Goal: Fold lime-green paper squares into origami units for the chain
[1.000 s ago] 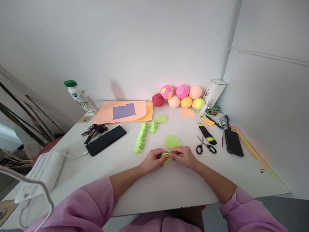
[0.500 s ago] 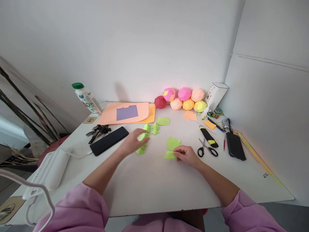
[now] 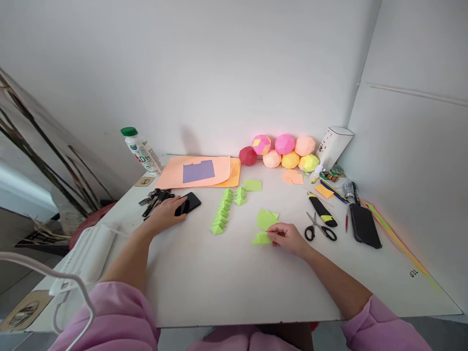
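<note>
My left hand (image 3: 165,217) lies over a black phone-like slab (image 3: 192,201), fingers stretched across it and covering much of its surface. With thumb and fingers, my right hand (image 3: 289,238) pinches a small folded green paper piece (image 3: 261,238) just above or on the table. Flat green paper squares (image 3: 266,219) lie right behind that piece. Between my hands runs a row of folded green paper pieces (image 3: 221,213), several of them overlapping. A shorter row of folded green pieces (image 3: 240,196) stands to its right, near a flat green sheet (image 3: 252,185).
Scissors (image 3: 319,227), a cutter knife (image 3: 322,209) and a black phone (image 3: 364,225) lie to the right. Several paper balls (image 3: 284,144) are stacked at the wall. Orange sheets (image 3: 171,171), keys (image 3: 156,199) and a bottle (image 3: 143,152) sit at the left back.
My left hand has moved left from the row of folded green pieces onto the black slab. My right hand still pinches the green piece. The view has shifted slightly.
</note>
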### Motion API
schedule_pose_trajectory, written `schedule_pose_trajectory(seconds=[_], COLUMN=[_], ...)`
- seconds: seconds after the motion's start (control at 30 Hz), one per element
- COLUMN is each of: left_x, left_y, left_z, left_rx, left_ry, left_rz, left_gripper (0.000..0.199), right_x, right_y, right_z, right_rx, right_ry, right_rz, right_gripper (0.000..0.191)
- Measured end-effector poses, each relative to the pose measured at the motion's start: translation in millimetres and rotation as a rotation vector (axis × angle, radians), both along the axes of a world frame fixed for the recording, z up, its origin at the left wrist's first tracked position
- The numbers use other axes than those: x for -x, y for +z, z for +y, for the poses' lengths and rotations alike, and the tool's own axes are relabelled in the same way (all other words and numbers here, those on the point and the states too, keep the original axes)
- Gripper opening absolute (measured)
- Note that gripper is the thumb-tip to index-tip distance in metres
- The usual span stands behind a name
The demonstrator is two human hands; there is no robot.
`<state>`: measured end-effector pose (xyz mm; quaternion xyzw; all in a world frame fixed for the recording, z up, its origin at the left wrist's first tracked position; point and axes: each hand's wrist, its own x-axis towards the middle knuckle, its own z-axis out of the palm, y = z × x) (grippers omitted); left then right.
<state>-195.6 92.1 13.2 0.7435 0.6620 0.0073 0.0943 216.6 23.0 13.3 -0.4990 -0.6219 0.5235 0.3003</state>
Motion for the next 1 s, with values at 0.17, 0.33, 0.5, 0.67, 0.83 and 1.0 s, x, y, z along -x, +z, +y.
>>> schedule_pose_trajectory(seconds=[0.17,0.33,0.5,0.67,0.83,1.0], left_x=[6.2,5.8,0.0,4.6,-5.5,-108.2], left_y=[-1.5,0.8,6.5,4.9,13.4,20.9], left_z=[-1.2,-1.1,-4.8,-7.5,-7.7,-43.3], left_rx=[0.040,0.032,0.049,0.014,-0.131,-0.532], left_ry=[-0.043,-0.049,-0.001,0.042,0.076,-0.062], left_rz=[-0.045,-0.079,-0.106,-0.127,-0.091,-0.453], left_gripper=[0.076,0.078,0.078,0.081,0.074,0.035], right_x=[0.1,1.1,0.8,1.0,0.7,0.2], right_y=[0.4,2.9,2.8,5.3,7.5,6.8], right_z=[-0.7,-1.2,-1.1,-1.3,-0.6,-1.0], right_rx=[0.011,0.025,0.021,0.021,0.040,0.030], right_ry=[0.004,0.003,0.010,0.006,0.004,0.024], right_rz=[0.004,0.009,0.009,-0.001,-0.016,-0.032], right_gripper=[0.027,0.029,0.028,0.028,0.028,0.026])
